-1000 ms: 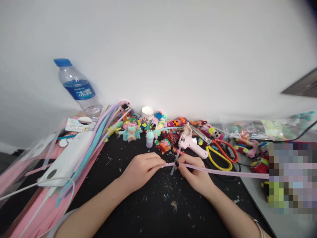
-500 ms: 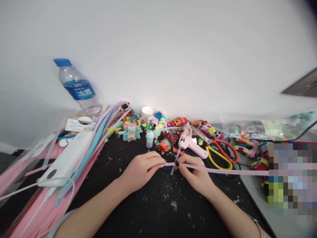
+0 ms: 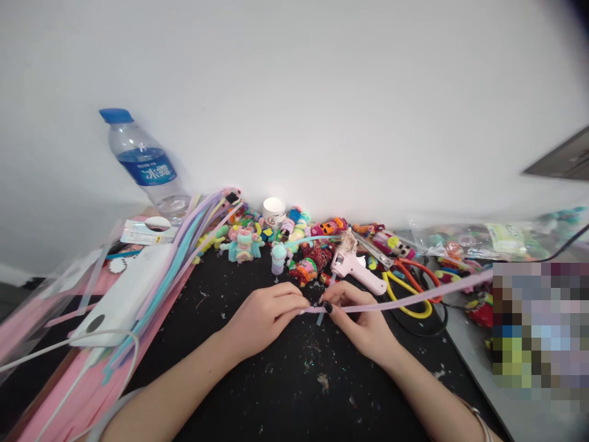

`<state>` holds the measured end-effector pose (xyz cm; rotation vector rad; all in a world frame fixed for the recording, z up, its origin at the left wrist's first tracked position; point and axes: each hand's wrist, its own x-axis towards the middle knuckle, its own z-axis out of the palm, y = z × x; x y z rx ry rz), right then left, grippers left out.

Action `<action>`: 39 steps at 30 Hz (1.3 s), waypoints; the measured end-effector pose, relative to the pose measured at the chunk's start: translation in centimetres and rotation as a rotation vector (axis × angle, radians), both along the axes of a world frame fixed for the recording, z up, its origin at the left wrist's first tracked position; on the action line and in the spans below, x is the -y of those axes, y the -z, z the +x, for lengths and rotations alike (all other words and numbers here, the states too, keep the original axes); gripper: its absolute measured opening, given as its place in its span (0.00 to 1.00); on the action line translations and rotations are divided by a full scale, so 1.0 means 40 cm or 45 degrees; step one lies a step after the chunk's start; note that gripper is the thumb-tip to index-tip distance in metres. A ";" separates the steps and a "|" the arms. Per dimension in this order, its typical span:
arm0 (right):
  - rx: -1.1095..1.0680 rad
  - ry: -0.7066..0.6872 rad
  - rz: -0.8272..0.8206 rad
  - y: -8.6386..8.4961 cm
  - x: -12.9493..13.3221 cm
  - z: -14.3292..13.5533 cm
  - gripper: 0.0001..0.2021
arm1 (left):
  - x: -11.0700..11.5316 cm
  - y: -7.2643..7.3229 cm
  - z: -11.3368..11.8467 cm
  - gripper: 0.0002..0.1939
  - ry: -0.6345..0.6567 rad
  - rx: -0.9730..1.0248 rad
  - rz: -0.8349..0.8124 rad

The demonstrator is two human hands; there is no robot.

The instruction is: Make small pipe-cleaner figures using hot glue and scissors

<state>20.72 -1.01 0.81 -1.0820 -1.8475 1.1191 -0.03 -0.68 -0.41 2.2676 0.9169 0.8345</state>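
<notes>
A long pale pink pipe cleaner (image 3: pixel 414 301) stretches from between my hands toward the right edge of the table. My left hand (image 3: pixel 271 310) pinches its near end, the fingertips pressed together. Close beside it, my right hand (image 3: pixel 356 316) grips the same strip between thumb and forefinger; the thumb has a dark nail. Just beyond my right hand lies a pink glue gun (image 3: pixel 354 267), its clear glue stick poking out behind my fingers. A small blue-and-lilac pipe-cleaner figure (image 3: pixel 278 258) stands past my left hand.
Yellow-and-red-handled scissors (image 3: pixel 409 307) lie to the right. Several fuzzy figures and a white cup (image 3: pixel 274 212) line the wall. At left are a bundle of pastel pipe cleaners (image 3: pixel 175 270), a white power strip-like block (image 3: pixel 113 301) and a water bottle (image 3: pixel 145 162). Scraps dot the black tabletop (image 3: pixel 294 387).
The pipe cleaner's far part has swung upward on the right and now slants. My right fingertips have shifted slightly toward my left hand, which has hardly moved.
</notes>
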 end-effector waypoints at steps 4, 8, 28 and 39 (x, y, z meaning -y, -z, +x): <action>-0.026 -0.072 -0.047 0.000 0.001 -0.006 0.05 | 0.001 -0.004 0.001 0.10 0.017 -0.006 -0.007; 0.047 -0.044 0.006 0.006 0.002 -0.007 0.03 | -0.001 -0.003 0.002 0.10 0.006 0.018 -0.014; 0.067 -0.082 0.178 0.011 -0.008 -0.003 0.03 | -0.002 -0.001 0.004 0.08 -0.064 0.009 0.014; 0.086 -0.100 0.165 0.008 -0.011 0.000 0.03 | -0.002 0.001 0.001 0.09 -0.033 0.027 0.073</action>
